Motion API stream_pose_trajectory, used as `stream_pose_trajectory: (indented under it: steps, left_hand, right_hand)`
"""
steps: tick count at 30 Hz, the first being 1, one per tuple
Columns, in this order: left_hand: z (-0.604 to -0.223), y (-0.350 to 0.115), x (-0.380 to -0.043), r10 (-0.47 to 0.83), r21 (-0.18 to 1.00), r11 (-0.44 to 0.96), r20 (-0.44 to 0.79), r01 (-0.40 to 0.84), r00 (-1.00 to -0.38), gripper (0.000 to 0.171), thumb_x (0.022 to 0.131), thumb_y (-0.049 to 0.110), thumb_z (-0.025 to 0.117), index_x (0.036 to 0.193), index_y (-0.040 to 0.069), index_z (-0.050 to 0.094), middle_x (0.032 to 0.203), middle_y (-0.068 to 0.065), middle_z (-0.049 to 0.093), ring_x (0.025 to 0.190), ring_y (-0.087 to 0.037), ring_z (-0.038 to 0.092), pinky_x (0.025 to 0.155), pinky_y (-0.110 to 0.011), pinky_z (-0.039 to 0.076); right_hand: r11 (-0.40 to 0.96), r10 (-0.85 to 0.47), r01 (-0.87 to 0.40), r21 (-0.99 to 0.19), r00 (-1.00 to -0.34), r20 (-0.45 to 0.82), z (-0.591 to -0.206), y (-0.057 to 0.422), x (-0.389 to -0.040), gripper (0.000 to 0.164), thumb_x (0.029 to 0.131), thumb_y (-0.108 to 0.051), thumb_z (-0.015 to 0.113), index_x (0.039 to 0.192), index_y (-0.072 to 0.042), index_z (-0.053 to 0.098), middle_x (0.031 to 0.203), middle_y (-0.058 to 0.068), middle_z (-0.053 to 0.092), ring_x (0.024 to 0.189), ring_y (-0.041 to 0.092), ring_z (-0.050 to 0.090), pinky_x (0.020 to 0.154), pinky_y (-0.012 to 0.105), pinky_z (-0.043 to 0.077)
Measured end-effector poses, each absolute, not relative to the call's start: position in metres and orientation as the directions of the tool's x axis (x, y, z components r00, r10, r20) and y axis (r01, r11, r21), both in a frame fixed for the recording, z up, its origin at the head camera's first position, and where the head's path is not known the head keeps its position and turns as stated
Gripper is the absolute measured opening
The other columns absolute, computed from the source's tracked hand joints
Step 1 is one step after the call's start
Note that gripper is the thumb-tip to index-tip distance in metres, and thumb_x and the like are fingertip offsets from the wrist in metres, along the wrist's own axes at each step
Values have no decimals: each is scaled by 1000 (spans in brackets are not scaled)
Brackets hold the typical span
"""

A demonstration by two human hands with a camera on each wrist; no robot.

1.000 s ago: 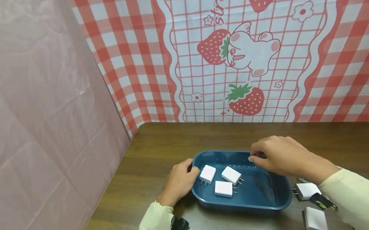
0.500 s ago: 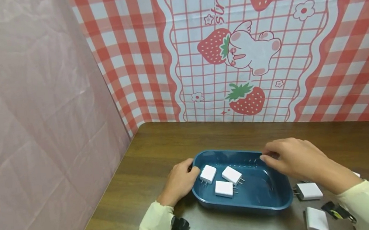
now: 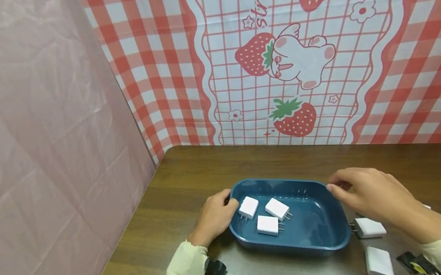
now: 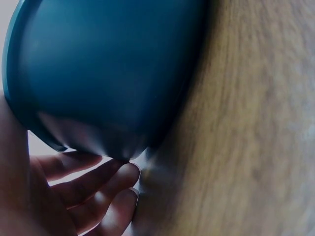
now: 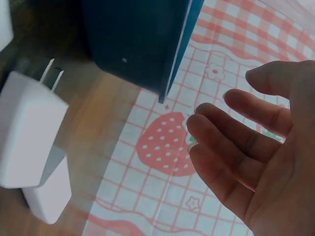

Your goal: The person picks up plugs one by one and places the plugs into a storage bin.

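A dark blue rectangular tray (image 3: 306,240) stands on the wooden table, with three white charger plugs inside: one at the left (image 3: 249,208), one behind (image 3: 277,208) and one in front (image 3: 268,225). My left hand (image 3: 213,218) grips the tray's left end. Its thumb lies at the rim and its fingers touch the outer wall, as the left wrist view shows from below. Above the tray's far right corner is my right hand (image 3: 369,192). In the right wrist view its fingers (image 5: 224,162) are loosely bent, with nothing held.
Right of the tray lie more white charger plugs, one close to its wall (image 3: 370,227) and another nearer me (image 3: 379,263); a further one is mostly hidden behind my right wrist. A strawberry-print cloth (image 3: 167,80) hangs behind the table, and a pale pink cloth (image 3: 46,150) at the left.
My right hand has moved right, from over the tray's back part to its far right corner. The left hand, the tray and the plugs in it have stayed put.
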State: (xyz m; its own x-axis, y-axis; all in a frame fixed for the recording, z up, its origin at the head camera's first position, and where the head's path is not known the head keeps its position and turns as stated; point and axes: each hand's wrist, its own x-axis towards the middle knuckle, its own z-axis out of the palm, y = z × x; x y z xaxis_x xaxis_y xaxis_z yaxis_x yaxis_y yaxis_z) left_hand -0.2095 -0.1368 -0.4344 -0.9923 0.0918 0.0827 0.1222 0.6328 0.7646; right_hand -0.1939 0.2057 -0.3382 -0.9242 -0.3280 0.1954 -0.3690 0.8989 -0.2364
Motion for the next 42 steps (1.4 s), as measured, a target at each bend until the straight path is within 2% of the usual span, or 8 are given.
stream_pose_trajectory:
  steps: [8,13,17,20,27,35,42]
  left_hand:
    - [-435,-137,-208,99,763,635,79,124,-992,36,96,28,52,124,13,68,115,0,69,93,-18,60,91,-49,50]
    - [-434,-137,-211,97,755,641,103,141,-990,35,95,28,52,122,13,69,114,1,70,94,-17,61,90,-48,49]
    - [-434,-136,-212,93,751,645,101,137,-991,36,95,29,52,123,15,69,114,2,70,94,-17,61,90,-48,49]
    - [-433,-136,-212,92,750,647,102,137,-991,36,95,29,52,122,15,69,113,2,70,94,-17,61,90,-48,49]
    - [-433,-137,-211,94,755,641,98,136,-991,35,94,28,51,121,15,70,112,3,70,93,-17,60,89,-47,49]
    - [-433,-137,-211,89,753,644,97,131,-991,36,94,29,52,122,15,69,115,2,69,96,-18,61,91,-49,48]
    - [-433,-138,-211,98,756,639,104,142,-990,36,94,29,52,122,15,69,114,2,70,96,-17,61,91,-48,48]
  right_hand:
    - [912,-306,-350,-213,-928,214,-345,224,-183,16,90,-38,73,97,-24,74,82,-14,66,77,11,62,60,38,47]
    - [916,-300,-348,-200,-925,235,-354,233,-177,15,91,-41,71,97,-27,73,85,-15,68,81,15,66,62,43,48]
    - [926,-276,-313,-212,-943,185,-363,241,-170,18,93,-44,68,97,-27,73,86,-14,68,82,15,66,61,46,48]
    - [927,-271,-304,-218,-948,169,-370,246,-166,17,93,-41,69,96,-26,73,85,-14,67,78,12,63,60,42,47]
    - [917,-300,-344,-203,-928,219,-385,252,-159,7,90,-32,74,92,-26,72,77,-19,63,68,-1,55,55,31,45]
    - [928,-271,-304,-216,-948,168,-389,260,-155,9,87,-31,77,93,-24,73,78,-17,65,68,1,56,60,37,48]
    - [953,-253,-242,-183,-967,-36,-392,269,-160,25,85,-35,77,102,-18,73,86,-5,66,75,14,59,60,48,52]
